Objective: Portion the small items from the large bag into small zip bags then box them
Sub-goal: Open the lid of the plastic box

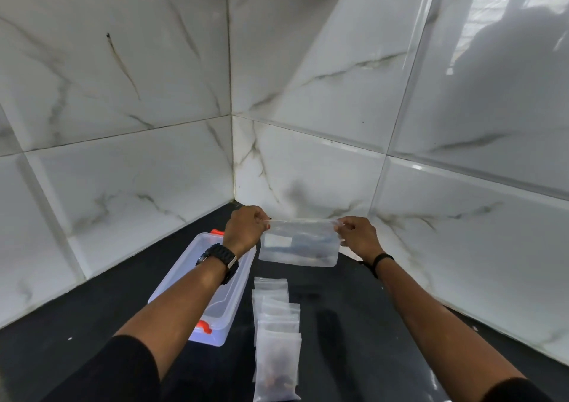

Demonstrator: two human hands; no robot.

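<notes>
I hold a large clear zip bag (298, 244) up above the dark counter, its top strip stretched level between both hands. My left hand (244, 227) pinches the top left corner. At the top right corner my right hand (357, 235) pinches the other end. Dark small items and a white label show through the bag. Below it a row of several small frosted zip bags (277, 334) lies overlapping on the counter; the nearest one holds something brownish. A clear plastic box (172, 290) with orange clips stands open to the left, partly hidden by my left forearm.
The black counter (354, 324) sits in a corner of glossy white marble-look tiled walls (154, 170), close on the left, back and right. A dark watch is on my left wrist and a thin black band on my right wrist.
</notes>
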